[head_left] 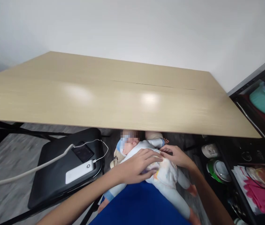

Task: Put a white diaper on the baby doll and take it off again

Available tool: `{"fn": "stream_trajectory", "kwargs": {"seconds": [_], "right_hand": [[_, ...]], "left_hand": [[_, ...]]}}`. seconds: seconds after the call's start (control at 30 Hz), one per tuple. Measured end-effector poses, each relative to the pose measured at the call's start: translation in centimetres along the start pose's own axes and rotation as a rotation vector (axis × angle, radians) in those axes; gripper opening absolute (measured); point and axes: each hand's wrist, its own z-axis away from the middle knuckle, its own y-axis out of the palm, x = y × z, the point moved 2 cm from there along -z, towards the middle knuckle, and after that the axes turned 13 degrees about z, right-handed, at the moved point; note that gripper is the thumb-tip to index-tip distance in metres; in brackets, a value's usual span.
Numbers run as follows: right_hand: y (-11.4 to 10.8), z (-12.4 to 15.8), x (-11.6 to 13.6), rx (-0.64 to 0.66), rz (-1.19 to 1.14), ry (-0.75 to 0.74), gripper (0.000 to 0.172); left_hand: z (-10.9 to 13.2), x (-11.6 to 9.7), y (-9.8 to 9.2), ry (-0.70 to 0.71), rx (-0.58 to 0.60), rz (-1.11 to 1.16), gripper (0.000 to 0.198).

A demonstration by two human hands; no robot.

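A baby doll [162,178] in a white and blue suit lies on my lap, its head toward the table edge. My left hand [137,165] rests on the doll's chest and belly with fingers spread flat. My right hand [176,156] lies on the doll's far side near its diaper, fingers curved against the cloth. Blue fabric [139,206] covers my lap under the doll.
A long light wooden table [113,93] spans the view above my lap. A black chair [59,175] on the left carries a white power bank [79,172], a dark phone [83,151] and a white cable. A black shelf [252,150] at the right holds bowls and cloths.
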Motion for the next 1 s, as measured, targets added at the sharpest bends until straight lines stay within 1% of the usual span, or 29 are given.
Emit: {"fn": "stream_trajectory", "kwargs": {"seconds": [0.07,0.13,0.23,0.33,0.47,0.53,0.57,0.63,0.7,0.8,0.9,0.97,1.0], "right_hand": [[0.1,-0.1,-1.0,-0.029,-0.032,0.034,0.045],[0.3,0.0,-1.7,-0.071,-0.033,0.057,0.046],[0.6,0.1,-2.2,-0.133,0.008,0.066,0.042],[0.7,-0.5,-3.0,-0.214,0.101,0.051,0.037],[0.3,-1.6,-4.7,-0.354,0.237,0.082,0.039],[0.2,-1.9,-5.0,-0.374,0.267,0.094,0.039],[0.1,-2.0,-4.8,-0.380,0.272,0.092,0.039],[0.0,-1.8,-3.6,-0.397,0.277,0.048,0.036],[0.0,-1.4,-1.5,-0.385,0.277,-0.056,0.033],[0.1,-0.9,2.0,-0.261,0.287,-0.259,0.029],[0.7,-1.0,4.4,-0.119,0.338,-0.388,0.029],[1.2,-1.2,4.8,-0.067,0.396,-0.411,0.024],[1.4,-1.2,4.6,-0.062,0.424,-0.404,0.021]], "left_hand": [[-2.3,0.8,0.7,0.026,-0.007,0.035,0.035],[-2.9,1.2,0.9,0.031,-0.037,0.074,0.031],[-2.0,1.2,0.6,0.017,-0.079,0.133,0.028],[-1.0,1.3,0.4,-0.036,-0.114,0.176,0.027],[-0.7,1.4,0.6,-0.074,-0.154,0.195,0.031],[-0.8,1.5,0.7,-0.085,-0.158,0.185,0.031],[-0.9,1.5,0.7,-0.091,-0.154,0.181,0.031],[-1.1,1.7,0.8,-0.107,-0.142,0.175,0.031],[-1.5,1.9,1.0,-0.127,-0.138,0.177,0.030],[-2.1,1.6,0.9,-0.142,-0.155,0.182,0.027],[-2.2,-0.1,-0.1,-0.117,-0.144,0.198,0.030],[-1.4,-1.7,-1.0,-0.109,-0.107,0.246,0.034],[-0.8,-2.4,-1.5,-0.119,-0.088,0.272,0.036]]}}
